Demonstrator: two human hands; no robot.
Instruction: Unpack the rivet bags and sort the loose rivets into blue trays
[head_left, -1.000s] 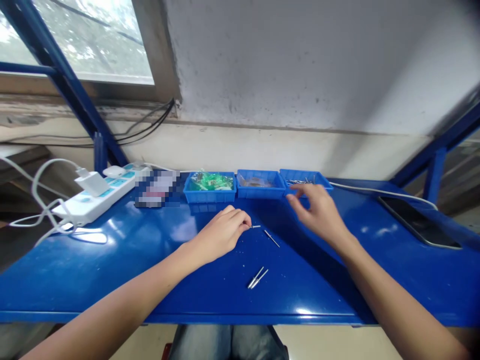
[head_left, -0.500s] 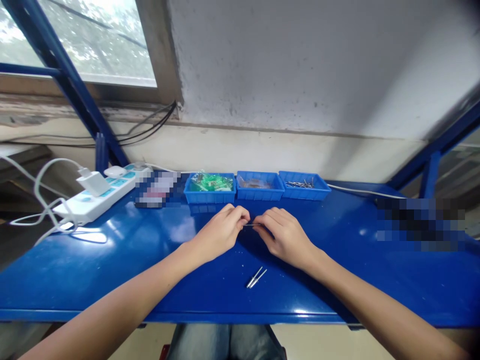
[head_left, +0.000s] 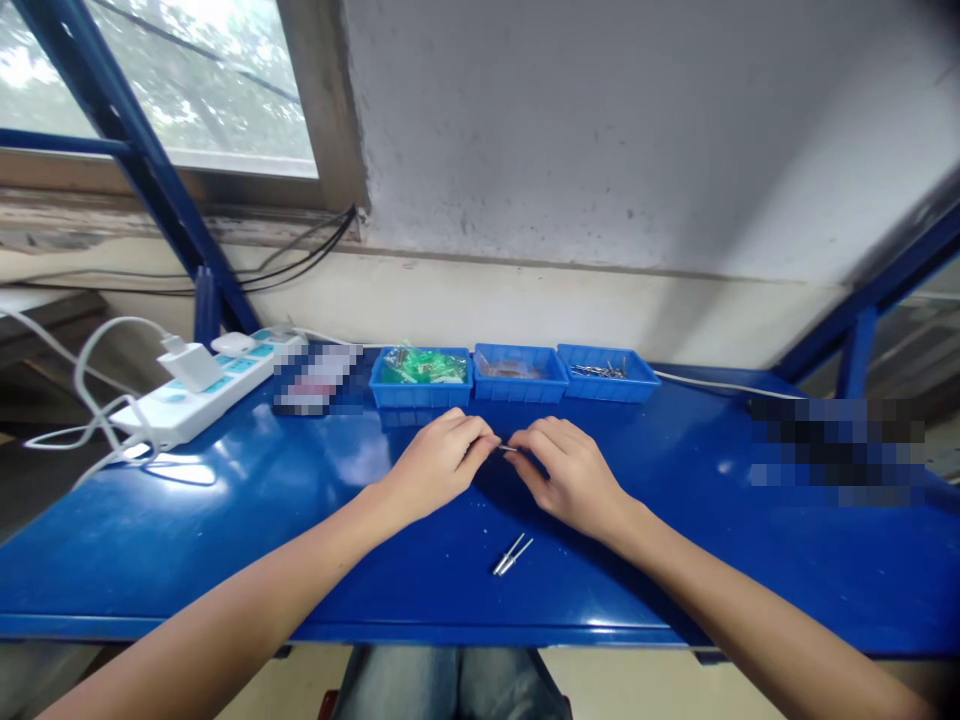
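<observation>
Two silver blind rivets point(head_left: 513, 555) lie side by side on the blue table, nearer to me than my hands. My right hand point(head_left: 570, 470) pinches a thin metal piece, likely another blind rivet point(head_left: 509, 448), between thumb and forefinger. Its tip points at my left hand point(head_left: 442, 465), whose thumb and fingertips are pressed together just to the left. A small dark bit shows at the left fingertips, too small to name. Both hands hover low above the table, close together.
Along the back stand three blue bins: one with green bagged parts point(head_left: 424, 368), a middle bin point(head_left: 521, 390) with bagged parts, and one with loose rivets point(head_left: 600, 370). A white power strip point(head_left: 169, 410) with cables and a blurred phone-like object point(head_left: 319, 380) are at left.
The fingertips have come closer together, and less of the thin metal piece shows between them. My left thumb has straightened against the fingers. The two rivets on the table have not moved.
</observation>
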